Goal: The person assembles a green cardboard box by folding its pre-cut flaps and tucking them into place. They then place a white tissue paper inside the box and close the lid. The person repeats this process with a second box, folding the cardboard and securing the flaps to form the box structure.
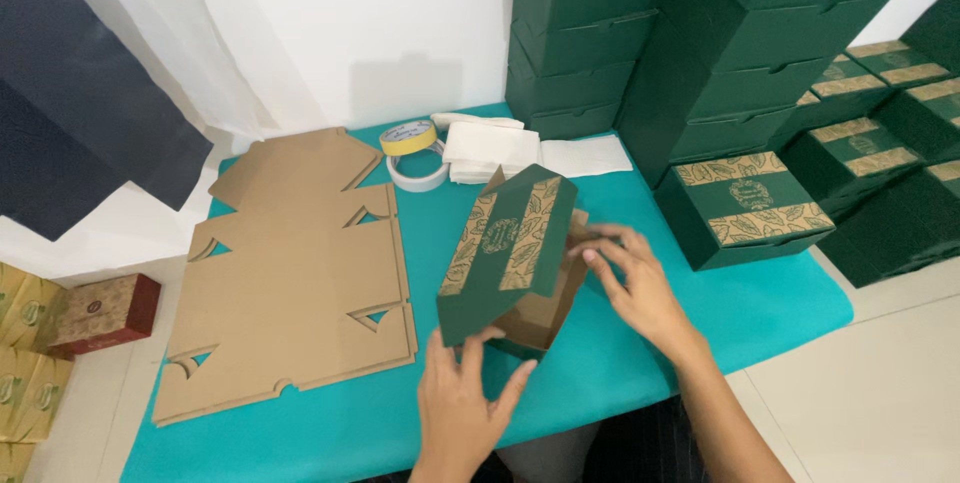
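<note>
Now | both hands (pixel 560 343) gripping half-folded green box (pixel 510 253) | flat brown blanks (pixel 300 273) left | green boxes (pixel 750 203) stacked right

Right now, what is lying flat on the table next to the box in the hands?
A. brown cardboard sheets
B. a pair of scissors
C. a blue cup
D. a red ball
A: flat brown cardboard sheets lie on the table, left of the green box that the left hand and right hand hold.
</note>
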